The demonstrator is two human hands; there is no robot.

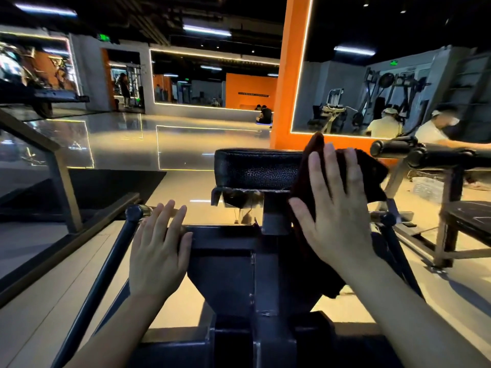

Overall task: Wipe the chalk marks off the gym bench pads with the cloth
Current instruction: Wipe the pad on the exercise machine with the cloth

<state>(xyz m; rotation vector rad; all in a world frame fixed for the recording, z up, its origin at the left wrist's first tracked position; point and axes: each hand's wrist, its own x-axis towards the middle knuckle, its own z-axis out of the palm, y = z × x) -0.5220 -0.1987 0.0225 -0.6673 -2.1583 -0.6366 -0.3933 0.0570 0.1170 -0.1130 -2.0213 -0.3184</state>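
At the far left I see a slanted metal frame (57, 179) standing on the glossy floor. Next comes a dark bar with a round end cap (134, 212), angled down toward me. My left hand (159, 251) lies just beside it, fingers straight and spread, holding nothing, its fingertips on the edge of the machine's dark steel frame (225, 261). Above the frame sits the black leather pad (257, 168) on its post. At the pad's right end my right hand (337, 213) presses flat, fingers extended, on the dark brown cloth (372, 173), which drapes over that end and hangs down below my palm. Further right, a black foam roller (393, 147) juts out, and a second bench (470, 216) shows pale marks.
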